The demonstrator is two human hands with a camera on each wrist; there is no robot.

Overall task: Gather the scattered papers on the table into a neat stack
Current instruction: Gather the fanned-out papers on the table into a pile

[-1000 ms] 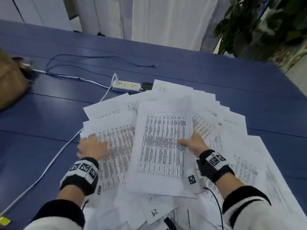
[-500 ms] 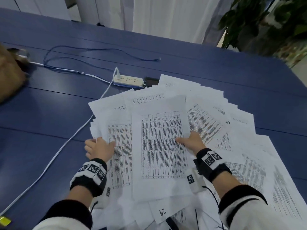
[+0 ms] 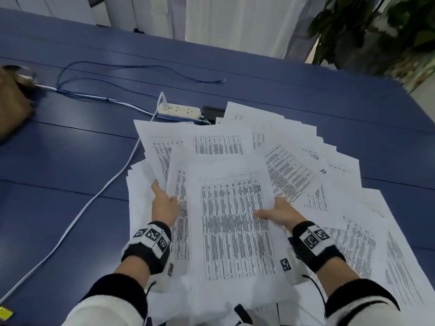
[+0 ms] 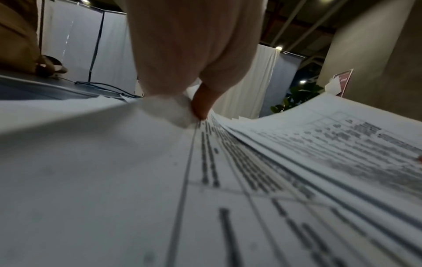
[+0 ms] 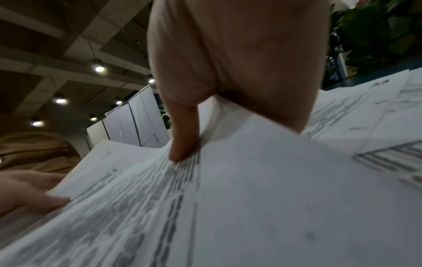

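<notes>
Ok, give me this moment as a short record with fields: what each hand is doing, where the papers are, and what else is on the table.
left hand: grips the left edge of the central bundle of papers, thumb on top
right hand: grips the bundle's right edge, thumb on the printed top sheet
loose sheets: fanned out to the right and behind the bundle, not yet gathered
table: blue
power strip: white, beyond the papers, one plug in it
white cable: runs from the strip toward the near left
brown bag: far left edge
</notes>
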